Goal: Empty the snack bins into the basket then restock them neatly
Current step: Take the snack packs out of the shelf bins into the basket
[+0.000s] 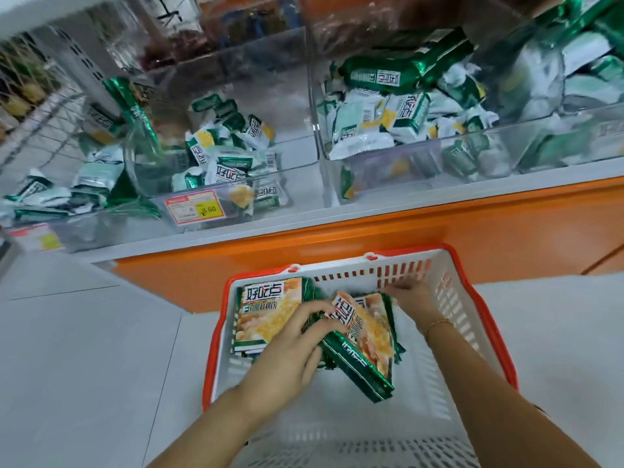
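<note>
A white basket with an orange rim [472, 319] stands on the floor below the shelf. Inside lie large green snack packs: one flat pack [266, 312] at the left and a tilted pack [363, 346] in the middle. My left hand [287, 352] grips the near edge of the tilted pack. My right hand [412, 295] holds the far end of the same stack, its fingers curled behind the packs. Above, clear bins [216, 204] hold small green and white snack packets [233, 157].
An orange shelf front [439, 231] runs just behind the basket. A second clear bin [439, 153] at the right is piled with packets and a large green pack [398, 72]. A yellow price tag [196, 209] sticks on the middle bin. Pale floor tiles surround the basket.
</note>
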Available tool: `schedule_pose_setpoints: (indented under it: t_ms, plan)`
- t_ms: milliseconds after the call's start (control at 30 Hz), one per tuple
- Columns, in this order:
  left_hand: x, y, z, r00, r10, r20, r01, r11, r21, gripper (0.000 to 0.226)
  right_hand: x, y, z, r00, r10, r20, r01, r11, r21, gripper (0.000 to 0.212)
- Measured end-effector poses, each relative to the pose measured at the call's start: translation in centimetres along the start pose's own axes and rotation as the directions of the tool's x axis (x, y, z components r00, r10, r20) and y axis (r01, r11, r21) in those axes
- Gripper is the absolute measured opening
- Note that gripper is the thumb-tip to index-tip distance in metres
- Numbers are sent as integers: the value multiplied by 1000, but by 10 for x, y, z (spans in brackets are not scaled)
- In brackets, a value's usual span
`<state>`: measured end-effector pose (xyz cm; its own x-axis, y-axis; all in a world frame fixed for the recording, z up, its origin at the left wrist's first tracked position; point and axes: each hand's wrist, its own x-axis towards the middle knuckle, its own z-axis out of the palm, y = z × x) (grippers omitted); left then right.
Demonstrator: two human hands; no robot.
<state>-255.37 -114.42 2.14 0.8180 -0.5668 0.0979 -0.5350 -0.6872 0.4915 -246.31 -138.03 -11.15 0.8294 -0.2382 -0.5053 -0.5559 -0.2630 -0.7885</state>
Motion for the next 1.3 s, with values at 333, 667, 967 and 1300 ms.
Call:
schedule_pose_setpoints:
  t_ms: [333,667,967,1300]
  plan:
    - [49,-2,61,945,-322,-52,312,939,-147,61,-16,5,-30,795,104,598,-255,951,172,38]
    - [27,10,105,842,-456,290,454,888,77,53,-29,-2,-12,956,133,263,-41,943,-329,20]
    - [65,62,23,851,-485,200,471,875,114,24,-81,-104,-67,928,-94,360,329,657,-678,27]
    - [262,131,-133,886,-326,-329,268,940,-210,38,-111,-257,-295,535,-662,-526,236,714,-659,34]
